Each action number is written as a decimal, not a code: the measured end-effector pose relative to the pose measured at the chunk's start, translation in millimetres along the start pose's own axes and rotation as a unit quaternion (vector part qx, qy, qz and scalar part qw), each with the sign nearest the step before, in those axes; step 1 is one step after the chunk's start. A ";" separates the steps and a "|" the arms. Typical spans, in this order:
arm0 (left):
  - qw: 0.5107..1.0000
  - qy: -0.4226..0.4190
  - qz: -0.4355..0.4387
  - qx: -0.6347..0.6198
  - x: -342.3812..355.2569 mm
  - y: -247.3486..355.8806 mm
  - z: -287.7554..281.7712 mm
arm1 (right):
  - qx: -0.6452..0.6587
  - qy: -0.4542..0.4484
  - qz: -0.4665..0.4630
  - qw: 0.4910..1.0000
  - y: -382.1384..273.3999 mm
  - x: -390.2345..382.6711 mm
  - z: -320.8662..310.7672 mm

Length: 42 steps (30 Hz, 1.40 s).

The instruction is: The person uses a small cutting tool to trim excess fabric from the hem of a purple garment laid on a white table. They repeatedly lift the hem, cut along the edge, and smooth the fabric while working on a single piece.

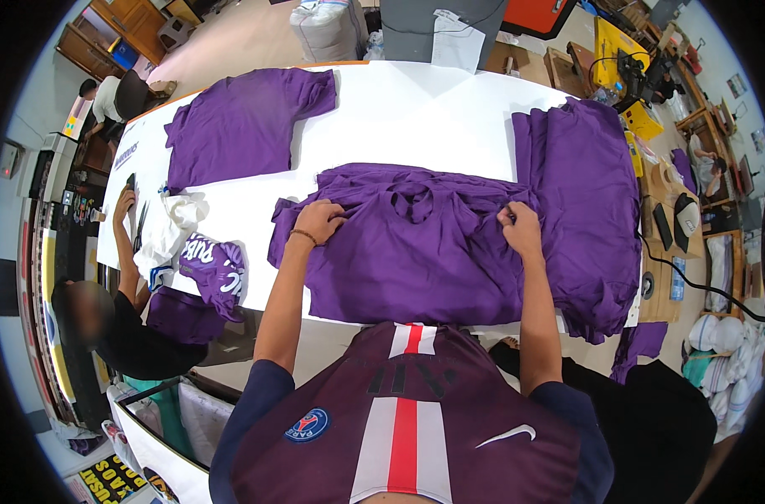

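Soft purple shirt lies spread along the table's near edge, a hand at each shoulder

The purple shirt [416, 273] lies at the middle of the white table [416, 109], its hem reaching the table's near edge and its round collar [411, 202] toward the far edge. More purple cloth [386, 175] shows from under it on the side toward the table's far edge.

The left hand [318, 223] rests on the shirt's left shoulder with bent fingers. The right hand [521, 227] has its fingertips drawn narrow against the bunched cloth by the other shoulder. Whether either one pinches a fold cannot be told, as the contact is hidden.

The fabric looks light, thin and limp: it drapes, ripples and creases readily, so it should handle softly, with little risk of breaking but much of wrinkling. It may slide over the similar cloth below, and one layer could drag another along. The shoulder seams look like the best holds, one each side of the collar, with thumb and fingers taking only the top layer; pulling on the collar itself could stretch it.

At the table's right end lies a purple stack [588, 210], touching the shirt's side. Toward the table's far left lies a separate purple garment [239, 126], well apart from both hands.
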<state>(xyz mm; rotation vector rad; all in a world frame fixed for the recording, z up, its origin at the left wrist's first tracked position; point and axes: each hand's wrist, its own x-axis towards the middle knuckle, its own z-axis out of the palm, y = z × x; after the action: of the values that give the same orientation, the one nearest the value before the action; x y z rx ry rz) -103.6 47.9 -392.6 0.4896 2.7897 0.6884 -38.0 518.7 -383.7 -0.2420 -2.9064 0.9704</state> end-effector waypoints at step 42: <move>0.972 -0.175 0.095 -0.125 -127.3 49.7 45.0 | 0.057 -0.284 -0.066 0.955 -7.4 -123.3 18.1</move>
<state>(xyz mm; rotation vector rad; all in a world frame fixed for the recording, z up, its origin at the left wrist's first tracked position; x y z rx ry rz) 39.7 60.6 -390.1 0.7519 2.3089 0.8827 80.5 481.1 -395.5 0.2886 -3.2790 1.3693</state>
